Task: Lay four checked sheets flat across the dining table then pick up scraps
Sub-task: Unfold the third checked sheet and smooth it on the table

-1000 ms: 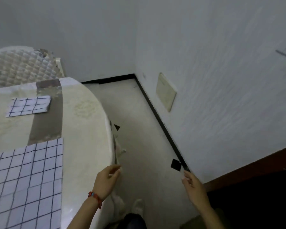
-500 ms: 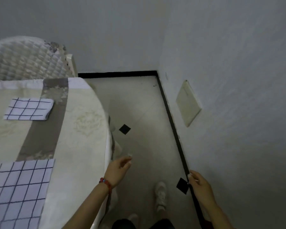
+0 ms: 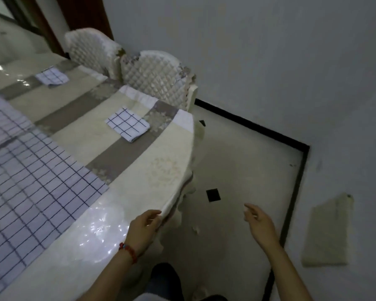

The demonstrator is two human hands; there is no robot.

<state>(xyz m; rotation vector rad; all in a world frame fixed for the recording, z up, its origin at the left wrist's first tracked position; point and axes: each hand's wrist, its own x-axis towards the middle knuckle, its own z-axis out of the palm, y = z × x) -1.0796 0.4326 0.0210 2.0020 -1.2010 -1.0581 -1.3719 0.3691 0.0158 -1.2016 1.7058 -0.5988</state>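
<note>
**View swings back to the table; left hand lands on the edge**

Since half a second ago the head view has turned left, so far more of the surface (image 3: 165,153) is in frame, plus a second quilted chair (image 3: 89,51) behind the first quilted chair (image 3: 159,77). Left hand has gone from hovering off the table's side to resting on its rim; right hand has lifted away from the wall skirting into open air over the floor (image 3: 237,159).

Largest first: big unfolded checked sheet (image 3: 30,183) lies flat across the near-left of the surface; a second flat sheet (image 3: 2,118) appears to sit just beyond it, blurred. Folded checked sheet (image 3: 128,124) sits near the far rounded edge, by the first chair. Another folded sheet (image 3: 51,76) sits further back. So probably two of four laid, two to go.

Left hand (image 3: 142,230): fingers (image 3: 154,213) curled onto the overhanging tablecloth edge, whether actually gripping it cannot be told. Right hand (image 3: 259,224): fingers loosely spread, holding nothing.

Dark square (image 3: 213,195) on the floor looks like a tile inset, not a scrap. Likely next: reach for the nearer folded sheet.
</note>
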